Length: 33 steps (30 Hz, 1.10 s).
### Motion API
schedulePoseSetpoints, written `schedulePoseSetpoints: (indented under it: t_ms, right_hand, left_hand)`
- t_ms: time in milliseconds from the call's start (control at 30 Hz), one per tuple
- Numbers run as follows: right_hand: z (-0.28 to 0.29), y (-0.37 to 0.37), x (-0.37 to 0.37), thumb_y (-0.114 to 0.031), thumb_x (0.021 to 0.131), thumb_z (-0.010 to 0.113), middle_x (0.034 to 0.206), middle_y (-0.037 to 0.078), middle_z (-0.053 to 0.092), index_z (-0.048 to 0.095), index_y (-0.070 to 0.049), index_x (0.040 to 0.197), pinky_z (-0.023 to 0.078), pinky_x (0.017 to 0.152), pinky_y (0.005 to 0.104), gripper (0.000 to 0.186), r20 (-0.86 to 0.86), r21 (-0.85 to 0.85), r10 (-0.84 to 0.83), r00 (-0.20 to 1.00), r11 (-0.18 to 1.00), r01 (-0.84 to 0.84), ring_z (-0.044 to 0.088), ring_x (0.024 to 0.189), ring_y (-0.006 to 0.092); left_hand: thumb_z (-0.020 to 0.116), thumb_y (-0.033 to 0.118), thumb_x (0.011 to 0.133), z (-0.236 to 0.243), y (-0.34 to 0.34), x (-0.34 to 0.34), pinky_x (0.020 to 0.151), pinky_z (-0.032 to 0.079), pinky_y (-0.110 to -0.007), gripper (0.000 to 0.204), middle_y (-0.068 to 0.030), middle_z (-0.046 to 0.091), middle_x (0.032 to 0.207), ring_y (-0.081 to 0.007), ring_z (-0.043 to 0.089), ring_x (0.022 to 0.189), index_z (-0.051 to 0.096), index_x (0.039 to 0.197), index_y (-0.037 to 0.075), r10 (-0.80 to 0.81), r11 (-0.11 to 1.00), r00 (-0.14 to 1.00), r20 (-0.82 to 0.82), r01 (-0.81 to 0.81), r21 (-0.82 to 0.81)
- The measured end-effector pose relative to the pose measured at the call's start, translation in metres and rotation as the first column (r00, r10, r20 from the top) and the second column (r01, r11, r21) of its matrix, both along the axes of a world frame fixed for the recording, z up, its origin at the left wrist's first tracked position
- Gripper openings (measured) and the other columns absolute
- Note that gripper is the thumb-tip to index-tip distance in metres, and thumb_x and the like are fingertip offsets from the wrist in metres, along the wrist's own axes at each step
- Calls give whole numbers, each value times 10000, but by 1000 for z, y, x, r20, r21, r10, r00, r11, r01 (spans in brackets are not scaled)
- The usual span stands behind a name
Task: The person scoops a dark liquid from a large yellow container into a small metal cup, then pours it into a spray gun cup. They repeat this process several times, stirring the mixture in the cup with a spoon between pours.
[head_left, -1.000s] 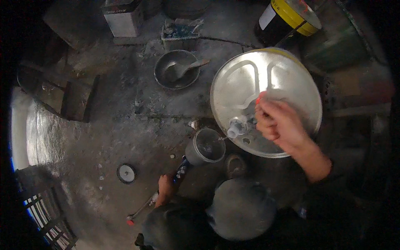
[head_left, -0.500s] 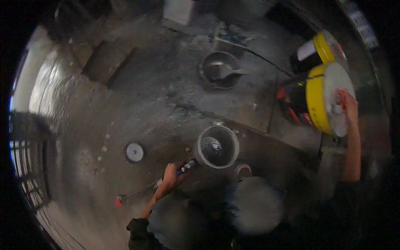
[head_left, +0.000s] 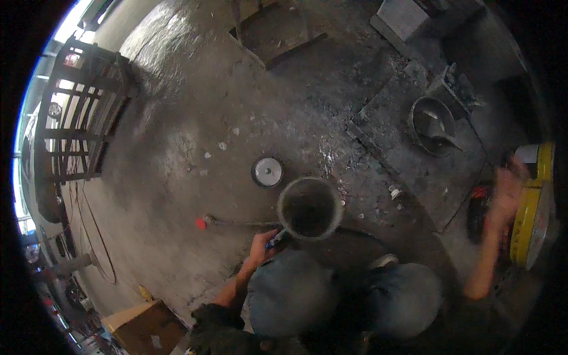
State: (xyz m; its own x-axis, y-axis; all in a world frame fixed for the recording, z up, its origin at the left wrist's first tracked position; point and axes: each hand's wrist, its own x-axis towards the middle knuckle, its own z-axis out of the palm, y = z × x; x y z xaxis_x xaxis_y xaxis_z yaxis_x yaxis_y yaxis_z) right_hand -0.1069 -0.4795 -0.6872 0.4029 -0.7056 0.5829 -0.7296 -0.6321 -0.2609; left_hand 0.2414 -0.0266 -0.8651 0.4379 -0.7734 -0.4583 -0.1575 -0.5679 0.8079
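Note:
My left hand [head_left: 260, 247] is closed round a slim blue tool [head_left: 275, 239] beside a grey plastic bucket [head_left: 309, 207] with a dark inside. A long metal rod with a red end [head_left: 201, 223] lies behind that hand, pointing left. At the far right my right hand [head_left: 507, 183], blurred, is at the black drum with a yellow band [head_left: 520, 231]; whether it grips anything I cannot make out. A small round pale disc [head_left: 268, 171] with a dark rim lies on the floor just beyond the bucket.
A metal bowl with a scraper [head_left: 426, 118] and a messy tub stand at the upper right. Beyond are a pale container [head_left: 399, 18] and a metal frame [head_left: 278, 44]. A slatted rack [head_left: 83, 130], loose cables and a cardboard box [head_left: 139, 328] are along the left.
The view has swung, moving the drum and bowl rightward in the picture. My right hand, earlier with red in its fingers over the drum's lid, has moved out to the far right.

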Motion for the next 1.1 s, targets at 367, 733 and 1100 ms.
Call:
schedulePoseSetpoints:
  t_ms: [367, 733, 1100]
  right_hand:
    - [-231, 150, 347, -312, 619, 890, 1509, 174, 306, 154, -136, 1539, 301, 1125, 488, 1191, -70, 663, 960, 270, 247, -706, 314, 1392, 369]
    - [-224, 164, 367, -348, 587, 862, 1414, 183, 405, 226, -77, 1500, 318, 1121, 494, 1146, 142, 732, 921, 363, 149, -665, 423, 1275, 398]
    - [-49, 101, 247, -279, 589, 880, 1419, 170, 407, 330, -2, 1436, 337, 1101, 395, 1048, 211, 767, 839, 501, 175, -617, 390, 1328, 312]
  left_hand:
    - [727, 154, 835, 3, 94, -2, 646, 477, -347, 215, -95, 689, 785, -146, 557, 691, 687, 965, -13, 529, 758, 836, 148, -544, 361]
    - [699, 208, 877, 21, 90, 10, 680, 478, -332, 228, -111, 685, 777, -144, 572, 715, 682, 956, -5, 584, 755, 811, 38, -560, 342]
    - [740, 213, 763, -40, -10, 22, 626, 463, -466, 232, -228, 617, 769, -444, 612, 745, 628, 861, 36, 14, 996, 947, 322, -41, 77]
